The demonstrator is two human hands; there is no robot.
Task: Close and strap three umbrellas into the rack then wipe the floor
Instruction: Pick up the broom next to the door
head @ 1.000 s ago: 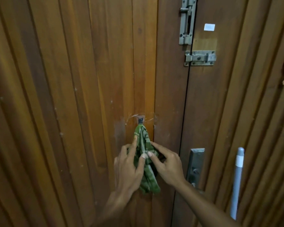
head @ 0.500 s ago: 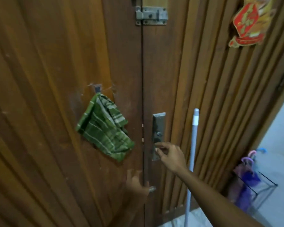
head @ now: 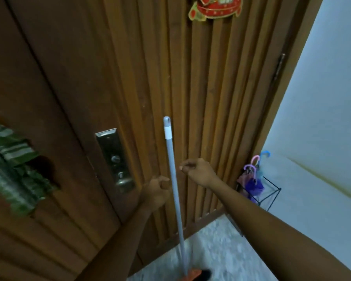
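A grey mop pole (head: 173, 179) leans upright against the ribbed wooden door, its orange head (head: 193, 274) on the speckled floor (head: 221, 250). My left hand (head: 156, 192) hovers just left of the pole with fingers loosely curled apart and holds nothing. Just right of the pole, my right hand (head: 198, 171) has its fingertips curled together and does not touch it. Closed umbrellas (head: 252, 179) with pink, purple and blue hooked handles stand in a black wire rack (head: 272, 197) in the far corner. A green striped cloth (head: 12, 169) hangs on the door at the left edge.
A metal lock plate with a handle (head: 115, 159) sits on the door left of the pole. A red and gold ornament (head: 215, 7) hangs at the top. A pale wall (head: 322, 118) closes the right side.
Both hands have left the green cloth hanging on the door hook and moved right to either side of the mop pole. The view has swung right and down.
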